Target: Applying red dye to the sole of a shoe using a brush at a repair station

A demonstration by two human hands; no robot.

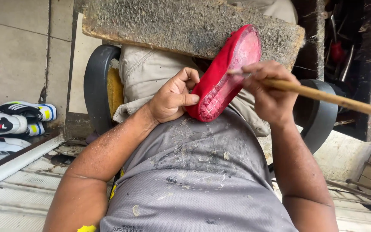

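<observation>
Two bare hands at frame centre: left hand (172, 96) clamped on red shoe (224, 77), sole up; right hand (269, 92) gripping wooden-handled brush (323, 96). Risk: shoe slipping under brush pressure.

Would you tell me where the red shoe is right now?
In the head view, the red shoe lies sole-up at centre, held by the left hand, leaning on the rough board.
</observation>
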